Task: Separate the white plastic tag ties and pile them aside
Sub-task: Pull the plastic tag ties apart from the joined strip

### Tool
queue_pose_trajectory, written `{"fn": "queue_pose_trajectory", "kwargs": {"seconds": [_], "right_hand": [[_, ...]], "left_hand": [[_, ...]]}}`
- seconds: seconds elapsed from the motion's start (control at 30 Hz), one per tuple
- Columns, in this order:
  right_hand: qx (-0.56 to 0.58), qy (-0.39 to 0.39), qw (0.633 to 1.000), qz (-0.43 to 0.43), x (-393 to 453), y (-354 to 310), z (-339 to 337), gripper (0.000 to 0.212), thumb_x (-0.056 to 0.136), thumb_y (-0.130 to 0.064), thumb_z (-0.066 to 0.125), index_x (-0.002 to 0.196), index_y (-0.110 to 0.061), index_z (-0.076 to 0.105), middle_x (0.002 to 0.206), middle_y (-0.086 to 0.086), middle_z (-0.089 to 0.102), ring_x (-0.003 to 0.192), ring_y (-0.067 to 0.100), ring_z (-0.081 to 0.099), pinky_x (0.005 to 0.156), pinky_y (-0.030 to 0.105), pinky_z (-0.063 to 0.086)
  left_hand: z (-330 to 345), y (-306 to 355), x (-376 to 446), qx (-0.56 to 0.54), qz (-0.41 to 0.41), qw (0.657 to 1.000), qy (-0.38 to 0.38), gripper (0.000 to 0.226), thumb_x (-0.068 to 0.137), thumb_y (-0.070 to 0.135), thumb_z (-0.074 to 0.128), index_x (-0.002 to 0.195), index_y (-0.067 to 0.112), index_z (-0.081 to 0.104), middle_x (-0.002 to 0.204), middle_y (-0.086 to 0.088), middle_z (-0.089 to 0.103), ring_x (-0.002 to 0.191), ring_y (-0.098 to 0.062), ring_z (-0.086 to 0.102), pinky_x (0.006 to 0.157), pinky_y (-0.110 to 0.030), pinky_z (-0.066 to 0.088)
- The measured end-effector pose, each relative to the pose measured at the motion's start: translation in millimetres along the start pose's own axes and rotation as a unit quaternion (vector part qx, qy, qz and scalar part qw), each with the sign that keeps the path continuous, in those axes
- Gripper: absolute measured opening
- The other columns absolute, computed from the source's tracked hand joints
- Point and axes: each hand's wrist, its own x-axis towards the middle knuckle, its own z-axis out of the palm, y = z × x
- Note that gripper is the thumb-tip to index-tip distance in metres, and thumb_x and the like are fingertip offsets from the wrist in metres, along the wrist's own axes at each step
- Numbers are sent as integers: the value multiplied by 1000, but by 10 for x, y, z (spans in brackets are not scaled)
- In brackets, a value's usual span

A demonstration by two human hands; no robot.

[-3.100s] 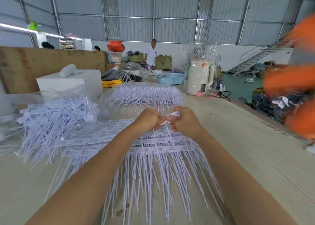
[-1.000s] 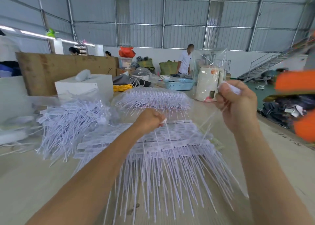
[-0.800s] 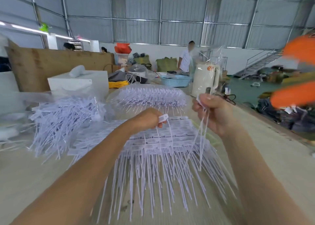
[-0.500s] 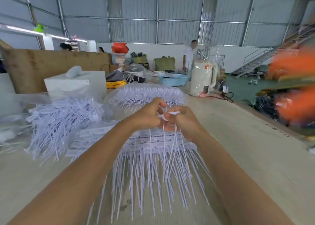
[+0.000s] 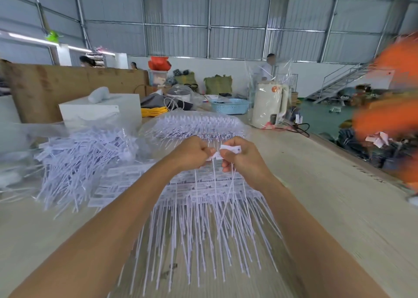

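Above the table (image 5: 328,207), left hand (image 5: 192,152) and right hand (image 5: 243,159) met, both pinching white tag ties (image 5: 228,150), strands hanging over the flat stack of joined ties (image 5: 192,207). Print on the tags was probably text, too blurred to read. Loose pile (image 5: 77,157) lay left. Clear bag (image 5: 194,126) behind held more ties; blue basket (image 5: 229,106) farther back.

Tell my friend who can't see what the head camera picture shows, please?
Two hands, left hand and right hand, pinch white tag ties above a spread of joined tie strips on a pale table. A loose tie pile lies left.
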Motion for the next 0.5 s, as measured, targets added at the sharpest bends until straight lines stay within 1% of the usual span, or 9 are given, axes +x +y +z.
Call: {"fn": "queue_pose_trajectory", "kwargs": {"seconds": [0.07, 0.1, 0.17, 0.23, 0.33, 0.4, 0.43, 0.47, 0.5], "right_hand": [[7, -16, 1000, 12, 5, 8, -16, 6, 91, 3, 54, 96, 0, 54, 67, 9, 54, 51, 13, 54, 51, 24, 50], [10, -32, 999, 21, -1, 12, -31, 6, 91, 2, 55, 97, 1, 55, 67, 9, 54, 52, 14, 54, 53, 24, 51], [-5, -68, 997, 30, -28, 25, -58, 6, 91, 1, 56, 95, 4, 58, 65, 8, 54, 51, 11, 54, 51, 22, 49], [-37, -77, 996, 31, -47, 40, -76, 4, 91, 1, 56, 90, 3, 59, 62, 9, 53, 50, 13, 51, 51, 22, 46], [-92, -42, 995, 20, -36, 41, -59, 7, 89, 1, 58, 82, 0, 58, 58, 8, 52, 46, 15, 48, 52, 27, 44], [-130, -9, 992, 0, -25, 45, -23, 16, 87, 0, 60, 72, -8, 57, 56, 6, 52, 39, 9, 49, 46, 21, 44], [-143, 6, 990, -15, -27, 48, -4, 19, 86, -1, 60, 70, -10, 56, 56, 4, 51, 36, 5, 49, 42, 19, 44], [-158, 20, 987, -34, -26, 50, 17, 17, 86, -1, 61, 71, -10, 57, 57, 2, 51, 37, 5, 51, 41, 19, 45], [-178, 32, 982, -55, -25, 55, 35, 13, 85, 0, 60, 75, -7, 59, 59, 0, 51, 43, 9, 56, 43, 24, 49]], "left_hand": [[20, 9, -3, 4, 16, 1000, 8, 44, 97, 20, 49, 54, 14, 41, 53, -3, 42, 56, -18, 42, 63, -28, 35], [28, 13, -7, 22, 24, 999, 6, 43, 98, 19, 48, 55, 14, 40, 55, -3, 41, 57, -18, 42, 62, -28, 34], [52, 16, -6, 61, 37, 997, -8, 42, 98, 18, 47, 57, 13, 41, 59, -6, 42, 58, -19, 41, 60, -28, 33], [90, 20, -3, 79, 44, 996, -9, 41, 97, 19, 48, 57, 11, 42, 58, -6, 41, 54, -18, 39, 53, -27, 29], [130, 27, 12, 91, 37, 995, 6, 37, 96, 25, 51, 64, 5, 51, 59, -8, 44, 52, -19, 38, 51, -28, 27], [142, 35, 24, 66, 25, 997, 5, 37, 96, 26, 51, 67, 3, 56, 63, -9, 49, 53, -19, 40, 53, -28, 29], [145, 40, 29, 36, 17, 999, 5, 39, 96, 25, 51, 62, 5, 54, 61, -8, 50, 51, -18, 40, 53, -27, 29], [144, 43, 35, 0, 7, 1000, 6, 41, 95, 23, 52, 57, 8, 51, 57, -7, 48, 50, -17, 39, 53, -26, 29], [143, 53, 35, -31, -4, 999, 6, 43, 95, 22, 53, 53, 11, 48, 53, -5, 46, 48, -15, 38, 52, -25, 29]]}}
